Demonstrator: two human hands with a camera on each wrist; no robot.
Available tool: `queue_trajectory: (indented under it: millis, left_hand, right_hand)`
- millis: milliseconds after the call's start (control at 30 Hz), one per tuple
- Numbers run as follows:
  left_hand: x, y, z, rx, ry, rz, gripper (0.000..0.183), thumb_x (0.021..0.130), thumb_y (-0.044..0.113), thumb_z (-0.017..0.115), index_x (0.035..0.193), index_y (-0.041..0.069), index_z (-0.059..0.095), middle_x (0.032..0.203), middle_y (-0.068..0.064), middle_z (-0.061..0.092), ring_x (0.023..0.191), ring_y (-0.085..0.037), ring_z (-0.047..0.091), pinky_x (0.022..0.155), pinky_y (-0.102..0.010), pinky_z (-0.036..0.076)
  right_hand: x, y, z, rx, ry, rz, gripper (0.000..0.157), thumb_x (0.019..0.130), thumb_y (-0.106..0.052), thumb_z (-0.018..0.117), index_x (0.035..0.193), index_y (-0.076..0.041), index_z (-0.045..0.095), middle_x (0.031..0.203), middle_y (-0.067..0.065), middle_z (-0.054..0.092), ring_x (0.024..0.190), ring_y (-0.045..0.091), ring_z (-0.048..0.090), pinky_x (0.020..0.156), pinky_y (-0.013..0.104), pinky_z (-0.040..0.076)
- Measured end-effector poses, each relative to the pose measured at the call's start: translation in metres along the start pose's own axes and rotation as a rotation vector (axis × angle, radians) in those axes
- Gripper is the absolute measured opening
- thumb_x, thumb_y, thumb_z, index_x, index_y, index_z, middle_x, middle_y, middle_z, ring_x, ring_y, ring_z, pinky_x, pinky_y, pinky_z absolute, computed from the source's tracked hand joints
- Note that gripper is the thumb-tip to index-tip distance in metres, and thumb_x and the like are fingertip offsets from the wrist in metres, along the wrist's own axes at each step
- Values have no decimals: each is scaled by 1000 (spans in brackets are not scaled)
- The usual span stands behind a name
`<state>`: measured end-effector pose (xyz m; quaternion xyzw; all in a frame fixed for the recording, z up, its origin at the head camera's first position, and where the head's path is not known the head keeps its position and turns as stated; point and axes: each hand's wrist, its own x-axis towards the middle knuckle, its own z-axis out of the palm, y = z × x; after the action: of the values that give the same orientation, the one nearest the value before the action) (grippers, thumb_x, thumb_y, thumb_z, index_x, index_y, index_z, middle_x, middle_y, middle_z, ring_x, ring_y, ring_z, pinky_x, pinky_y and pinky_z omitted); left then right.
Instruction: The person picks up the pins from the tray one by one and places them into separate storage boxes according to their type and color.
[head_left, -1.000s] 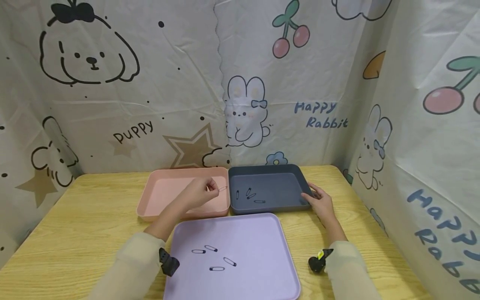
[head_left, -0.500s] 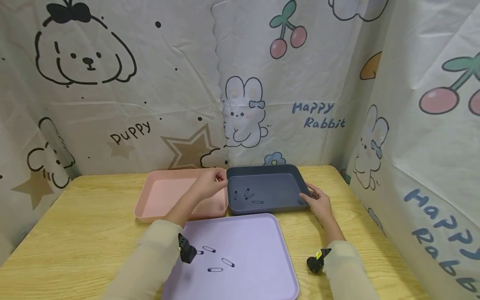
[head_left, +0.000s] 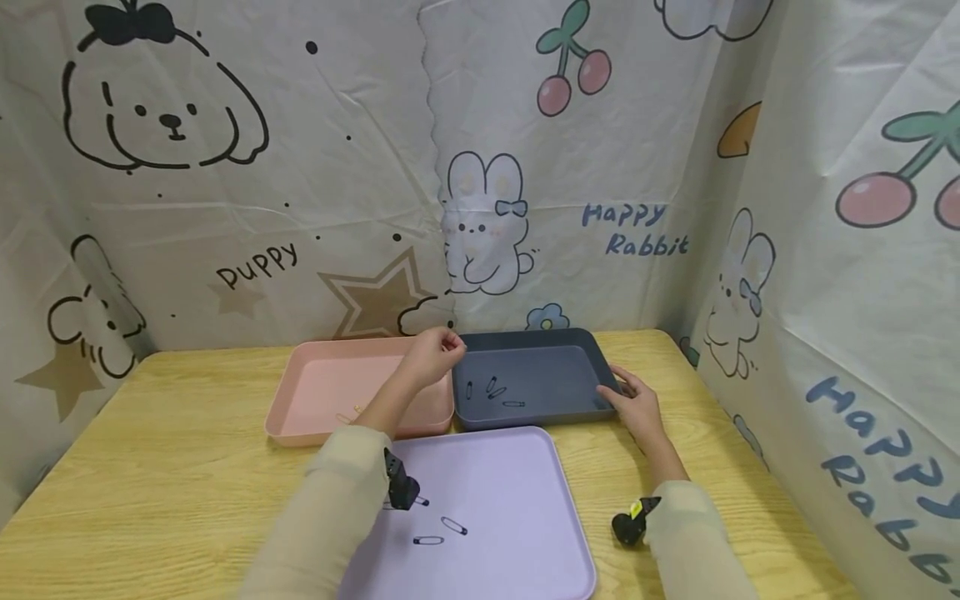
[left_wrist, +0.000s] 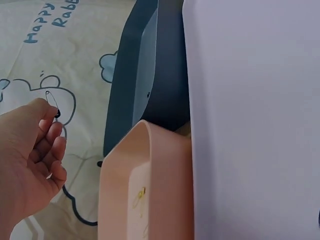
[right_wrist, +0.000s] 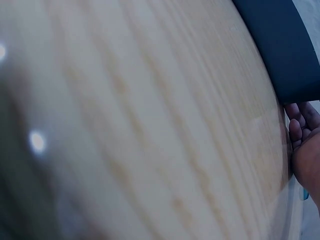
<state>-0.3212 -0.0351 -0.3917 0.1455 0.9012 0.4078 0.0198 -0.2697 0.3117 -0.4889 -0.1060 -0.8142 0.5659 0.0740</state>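
Note:
My left hand [head_left: 433, 357] is over the seam between the pink tray [head_left: 322, 379] and the dark grey tray [head_left: 547, 375]. Between thumb and forefinger it pinches a safety pin [left_wrist: 57, 113] with a black cap, clearest in the left wrist view. On the right, my right hand [head_left: 636, 408] holds the dark tray's side, thumb over the rim and fingers outside. Several black safety pins [head_left: 513, 404] lie in the dark tray's left part. Gold safety pins [left_wrist: 140, 195] lie in the pink tray, partly hidden by the left arm in the head view.
A lavender tray [head_left: 517, 500] stands in front, bearing more black safety pins [head_left: 428, 541], some partly hidden behind the left wrist camera [head_left: 401, 482]. All trays are on a wooden table [head_left: 180, 467]. A printed cloth [head_left: 360, 192] hangs behind and at the sides.
My left hand has moved right and upward with the safety pin, from over the pink tray to the dark tray's left edge. The right hand has stayed on the dark tray.

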Motion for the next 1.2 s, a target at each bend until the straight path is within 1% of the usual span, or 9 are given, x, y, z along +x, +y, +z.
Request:
queue_trajectory:
  millis: [167,367,600,833,933,1033,1133,1200]
  left_hand:
    - [4,-2,10,-9,16,-11,15,90,19,56,93,5,61,87,-6,59,74,-15,50,62,-23,41]
    - [5,-7,18,-28,59,-17,16,89,16,56,94,3,62,89,-8,60,78,-17,52,67,-26,43]
    - [9,-14,28,-79,38,-51,17,91,17,55,94,2,64,91,-9,60,78,-17,51,67,-26,43]
    - [9,-19,35,-95,28,-113,19,92,18,55,98,2,63,96,-10,59,86,-20,53,75,-30,46]
    - [9,-20,37,-111,31,-129,19,92,18,55,98,2,63,97,-10,59,87,-20,52,75,-30,46]
    - [9,-22,39,-113,39,-126,18,91,17,55,96,2,63,94,-9,58,85,-19,52,73,-28,45]
    - [11,-24,41,-90,54,-106,17,90,16,54,92,2,65,89,-8,59,81,-18,52,71,-27,44]
    - [12,-25,42,-71,67,-99,17,89,15,54,90,3,66,87,-8,60,80,-18,53,71,-28,44]
  right_hand:
    - [1,0,0,3,-1,4,63,84,-33,69,140,-16,45,139,13,45,124,25,44,72,10,40]
    - [0,-1,-1,-14,-4,-8,63,85,-34,68,140,-16,44,142,14,42,128,27,42,74,9,39]
    - [-1,-2,-1,-12,1,1,61,85,-32,68,140,-17,45,142,12,43,128,26,42,76,9,38]
    - [-1,-2,0,-19,5,3,59,85,-31,68,139,-18,46,141,11,44,128,26,43,78,13,39]
    - [-1,-2,0,-21,6,-1,59,85,-32,68,138,-18,47,142,11,43,128,25,42,81,14,39]
    - [-1,-1,0,-13,4,-1,60,84,-33,69,138,-17,47,142,11,43,128,25,42,80,14,40]
    - [-1,-1,0,-7,4,5,60,84,-32,69,138,-17,47,143,10,42,128,25,41,87,21,42]
    - [-1,-1,0,-9,7,5,60,84,-31,69,138,-17,47,143,10,42,128,25,42,89,23,42]
